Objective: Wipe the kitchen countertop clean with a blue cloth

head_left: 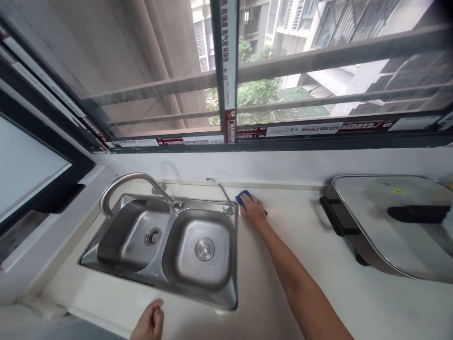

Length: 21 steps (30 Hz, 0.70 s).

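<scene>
Blue cloth [242, 195], deep-toned, partly hidden, in the grasping fingers of the right hand [254, 210], left hand [150, 322] clenched.

The right arm [293, 281] is bare along its whole visible length, tapering to a slim wrist [261, 224] and an ungloved right hand [252, 208]; the left hand [150, 322] is ungloved too.

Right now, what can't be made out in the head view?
All in the head view:
Small blue cloth or sponge: partly covered by the right hand; can't tell which it is.
Left hand: its curl hides the palm; the arm is cut off by the bottom edge.
Brownish rectangular pan: cut off by the right edge; reflections on its clear glass lid obscure the inside.
Red-and-white printed window strip: fine print too small.
</scene>
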Motion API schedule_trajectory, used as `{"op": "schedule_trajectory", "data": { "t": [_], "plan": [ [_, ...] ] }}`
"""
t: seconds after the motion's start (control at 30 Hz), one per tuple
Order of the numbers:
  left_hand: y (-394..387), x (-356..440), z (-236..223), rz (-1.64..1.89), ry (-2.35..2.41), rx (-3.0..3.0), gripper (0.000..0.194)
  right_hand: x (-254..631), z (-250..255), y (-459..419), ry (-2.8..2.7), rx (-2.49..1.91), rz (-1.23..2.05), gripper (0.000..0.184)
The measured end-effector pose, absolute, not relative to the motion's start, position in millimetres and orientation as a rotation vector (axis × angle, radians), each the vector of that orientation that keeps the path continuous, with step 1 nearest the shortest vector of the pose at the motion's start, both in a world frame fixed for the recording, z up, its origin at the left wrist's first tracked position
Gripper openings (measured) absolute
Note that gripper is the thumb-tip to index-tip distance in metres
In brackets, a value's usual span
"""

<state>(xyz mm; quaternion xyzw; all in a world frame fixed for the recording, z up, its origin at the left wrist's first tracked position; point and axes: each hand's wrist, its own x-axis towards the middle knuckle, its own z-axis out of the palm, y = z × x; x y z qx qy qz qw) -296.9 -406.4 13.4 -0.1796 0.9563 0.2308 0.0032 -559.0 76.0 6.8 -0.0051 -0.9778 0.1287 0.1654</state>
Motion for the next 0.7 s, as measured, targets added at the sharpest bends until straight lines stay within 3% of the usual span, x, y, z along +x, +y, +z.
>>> {"op": "schedule_trajectory", "data": {
  "t": [0.33, 0.7],
  "plan": [
    [-400.0, -295.1, 7.7, 0.838, 3.196, -0.116, 0.028, -412.4, 4.4, 53.1, -2.785, 0.473, 0.276, 0.049],
    [-399.5, -288.1, 4.7, 1.138, 3.232, 0.137, 0.024, -252.4, 6.2, -10.1, -2.821, 0.464, 0.341, 0.055]
  ]
}}
